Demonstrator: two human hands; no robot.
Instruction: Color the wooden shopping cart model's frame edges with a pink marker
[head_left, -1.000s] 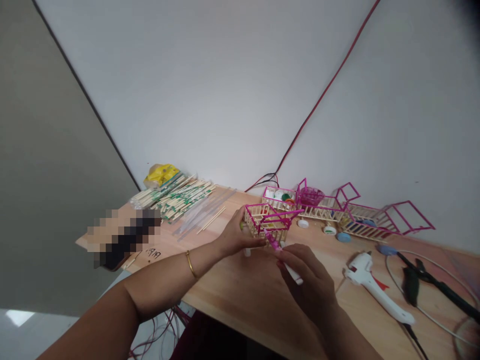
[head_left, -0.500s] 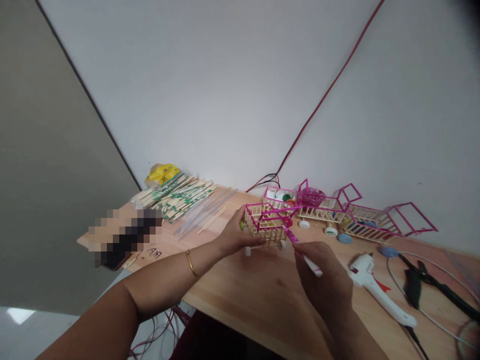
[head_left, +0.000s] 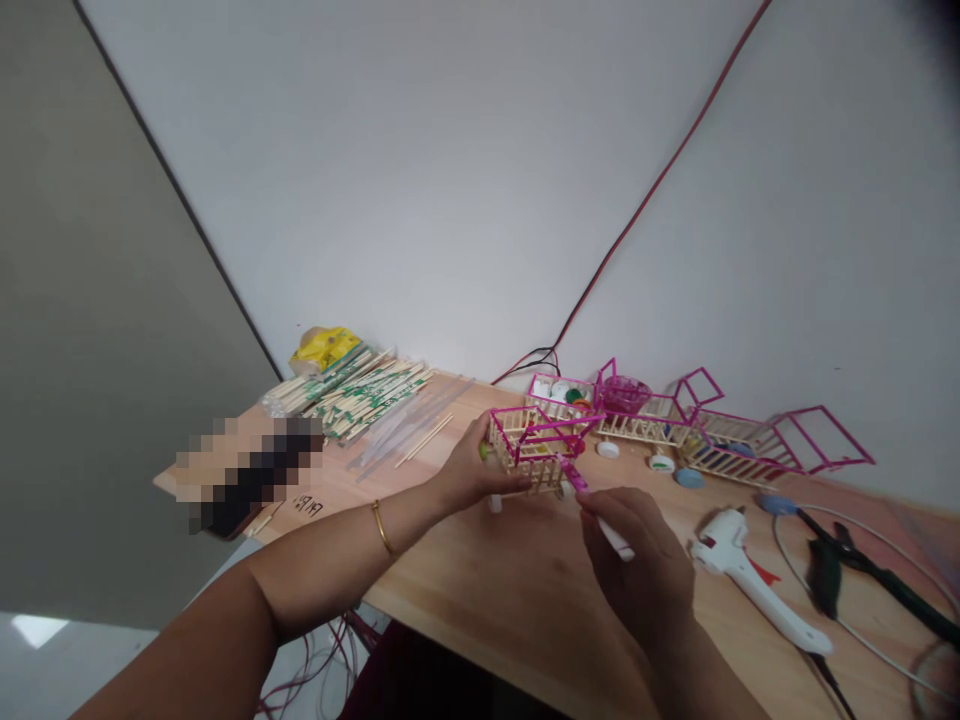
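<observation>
A small cart of wooden sticks with a pink frame (head_left: 536,448) stands on the wooden table (head_left: 517,590). My left hand (head_left: 466,472), a gold bangle on its wrist, grips the cart's left side. My right hand (head_left: 637,560) is closed on a pink-tipped white marker (head_left: 596,505), whose tip touches the cart's lower right edge.
More pink-framed stick carts (head_left: 697,425) line the wall behind. A white glue gun (head_left: 750,575) and black tools with cables (head_left: 855,560) lie to the right. Bundles of chopsticks (head_left: 352,395) and a yellow packet (head_left: 324,346) sit at the far left. A red wire (head_left: 645,195) runs up the wall.
My right hand with the marker went right along the cart's lower edge, then came back slightly left. My left hand kept its hold on the cart.
</observation>
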